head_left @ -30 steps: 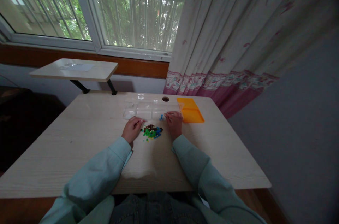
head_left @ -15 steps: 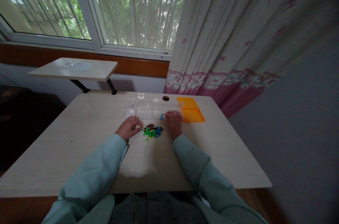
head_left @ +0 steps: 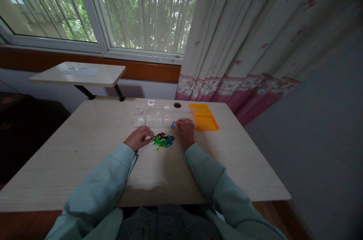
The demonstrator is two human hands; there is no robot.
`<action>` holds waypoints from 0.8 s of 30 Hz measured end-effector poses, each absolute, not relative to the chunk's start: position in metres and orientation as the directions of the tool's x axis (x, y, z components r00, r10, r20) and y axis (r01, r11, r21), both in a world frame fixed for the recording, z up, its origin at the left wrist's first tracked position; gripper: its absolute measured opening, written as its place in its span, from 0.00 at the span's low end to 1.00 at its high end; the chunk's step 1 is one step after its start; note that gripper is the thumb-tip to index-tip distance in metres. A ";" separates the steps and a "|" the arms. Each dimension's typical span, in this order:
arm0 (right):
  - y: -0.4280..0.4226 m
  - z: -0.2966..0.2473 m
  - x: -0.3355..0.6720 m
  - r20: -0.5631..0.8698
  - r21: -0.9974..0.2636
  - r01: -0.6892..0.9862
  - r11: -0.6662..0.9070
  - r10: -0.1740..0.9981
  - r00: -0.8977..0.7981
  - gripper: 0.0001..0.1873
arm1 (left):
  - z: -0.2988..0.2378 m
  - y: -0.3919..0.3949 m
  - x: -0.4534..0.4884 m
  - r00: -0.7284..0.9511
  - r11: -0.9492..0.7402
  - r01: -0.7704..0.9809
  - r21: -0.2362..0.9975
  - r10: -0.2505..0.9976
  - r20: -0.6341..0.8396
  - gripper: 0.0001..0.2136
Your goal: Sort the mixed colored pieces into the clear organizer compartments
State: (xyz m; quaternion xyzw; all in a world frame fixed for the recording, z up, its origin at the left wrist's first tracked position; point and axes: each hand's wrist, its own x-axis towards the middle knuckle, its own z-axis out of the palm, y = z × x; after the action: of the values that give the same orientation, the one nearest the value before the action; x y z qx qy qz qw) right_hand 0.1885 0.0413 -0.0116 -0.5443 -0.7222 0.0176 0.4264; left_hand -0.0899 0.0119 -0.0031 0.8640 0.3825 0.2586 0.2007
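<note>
A small pile of tiny plastic pieces (head_left: 163, 141), green, blue, brown and some yellow, lies on the table between my hands. My left hand (head_left: 138, 137) rests at the pile's left edge, thumb and fingers pinched together; what they hold, if anything, is too small to make out. Over the right end of a clear compartment tray (head_left: 154, 122), my right hand (head_left: 186, 133) is closed in a pinch. A few blue pieces (head_left: 172, 125) lie beside its fingertips. Whether it grips one cannot be made out.
An orange two-part tray (head_left: 204, 117) sits right of the clear one, touching or overlapping its end. Behind them is a round hole (head_left: 177, 105) in the table (head_left: 227, 172). A raised shelf (head_left: 107, 73) stands at the back left, and a curtain (head_left: 215, 88) hangs behind.
My left hand's fingers have shifted slightly and closed more at the pile's left edge. The right hand stays nearly still by the blue pieces.
</note>
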 end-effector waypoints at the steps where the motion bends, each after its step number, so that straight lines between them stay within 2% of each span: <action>1: 0.041 -0.012 0.189 0.596 -0.489 0.770 0.409 0.802 -0.047 0.11 | -0.003 0.012 -0.090 0.573 -0.626 0.553 0.550 0.765 0.294 0.07; 24: 0.044 -0.013 0.189 0.588 -0.493 0.757 0.429 0.806 -0.074 0.11 | -0.004 0.012 -0.088 0.570 -0.602 0.573 0.556 0.780 0.257 0.10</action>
State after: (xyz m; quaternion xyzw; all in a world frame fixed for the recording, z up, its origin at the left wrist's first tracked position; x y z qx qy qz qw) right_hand 0.1894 0.0436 -0.0132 -0.5333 -0.7323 0.0290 0.4225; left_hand -0.0882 0.0117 -0.0040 0.8607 0.3930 0.2458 0.2107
